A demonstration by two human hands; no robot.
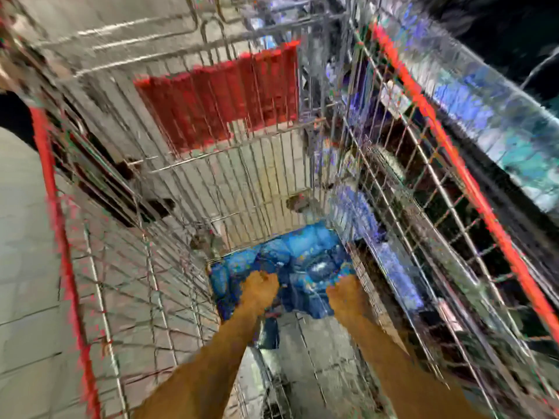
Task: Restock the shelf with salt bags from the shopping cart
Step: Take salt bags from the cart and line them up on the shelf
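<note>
Both my arms reach down into a wire shopping cart (99,267) with red rim trim. Several blue salt bags (302,252) lie piled on the cart's floor at its far end. My left hand (260,287) is at the near left edge of the pile and my right hand (344,293) at its near right edge, both with fingers curled down onto the bags. The picture is badly blurred, so I cannot tell how firm either grip is. The shelf (472,122) with blue packs runs along the right, outside the cart.
A red plastic child-seat flap (223,101) hangs on the cart's far wall. Tiled floor (27,237) lies left of the cart. The cart's right wire wall (423,213) stands close against the shelf unit, whose lower levels look dark.
</note>
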